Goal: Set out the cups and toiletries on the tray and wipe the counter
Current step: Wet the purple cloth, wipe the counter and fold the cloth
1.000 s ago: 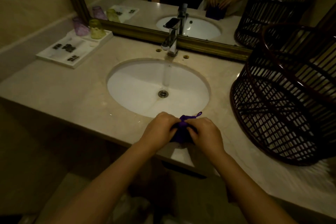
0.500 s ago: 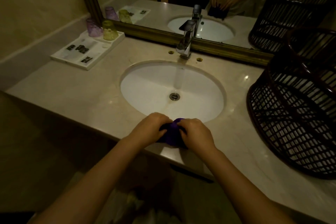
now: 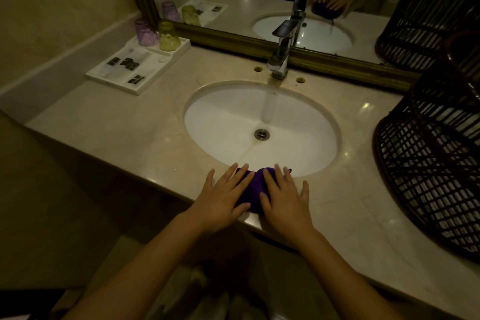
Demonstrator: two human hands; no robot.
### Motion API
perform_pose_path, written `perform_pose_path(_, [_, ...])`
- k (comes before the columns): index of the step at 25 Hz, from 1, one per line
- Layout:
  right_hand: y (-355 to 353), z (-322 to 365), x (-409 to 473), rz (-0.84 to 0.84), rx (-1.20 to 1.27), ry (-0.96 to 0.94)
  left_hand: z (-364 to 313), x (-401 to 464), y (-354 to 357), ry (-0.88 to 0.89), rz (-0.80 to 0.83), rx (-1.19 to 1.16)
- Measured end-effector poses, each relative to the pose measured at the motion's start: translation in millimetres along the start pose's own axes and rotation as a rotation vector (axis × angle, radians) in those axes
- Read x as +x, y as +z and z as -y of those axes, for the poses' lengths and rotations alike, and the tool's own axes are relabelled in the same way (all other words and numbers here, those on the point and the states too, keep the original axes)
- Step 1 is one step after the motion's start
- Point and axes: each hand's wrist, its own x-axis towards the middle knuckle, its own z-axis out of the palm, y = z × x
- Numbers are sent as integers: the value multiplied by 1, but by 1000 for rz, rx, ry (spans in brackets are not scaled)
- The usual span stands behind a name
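On the counter (image 3: 104, 122) edge, left hand (image 3: 220, 197) and right hand (image 3: 285, 200) flat, fingers spread, pressing purple cloth (image 3: 253, 191)

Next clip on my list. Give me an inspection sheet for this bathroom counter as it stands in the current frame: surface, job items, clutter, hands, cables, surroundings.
Surface: beige stone counter, dimly lit, with a white oval sink; water runs from the faucet.
Job's things: white tray at the back left holds a purple cup and a yellow cup, both upside down, plus small dark-labelled packets. Purple cloth lies at the counter's front edge.
Clutter: dark woven basket tipped on its side at the right.
Hands: left hand and right hand flat, fingers spread, pressing the cloth.
Cables: nothing seen.
Surroundings: gold-framed mirror behind the sink.
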Motion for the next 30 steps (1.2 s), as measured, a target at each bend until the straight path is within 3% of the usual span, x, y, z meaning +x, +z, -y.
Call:
perform_pose_path(5, [1,30,6,-323,159,135,47,-11,-13,-124,-163,-67])
perform_pose_path(8, [16,49,15,-269,160,274,110,-10,-29,-174,-235,-114])
perform_pose_path(11, [35,63,31,-197,160,543,183,-5,-44,-249,-232,-139])
perform_pose_path(19, [53,105,57,-373,41,868,354,4,-45,-298,-174,19])
perform_pose_path(22, [62,142,73,-374,21,778,385,6,-32,-421,-169,-46])
perform_pose_path(25, [77,189,95,-286,82,496,390,12,-21,-430,-193,7])
perform_pose_path(28, [78,202,91,-197,263,247,394,12,-18,-410,-214,15])
perform_pose_path(30, [74,196,77,-163,423,193,395,12,-18,-400,-228,18])
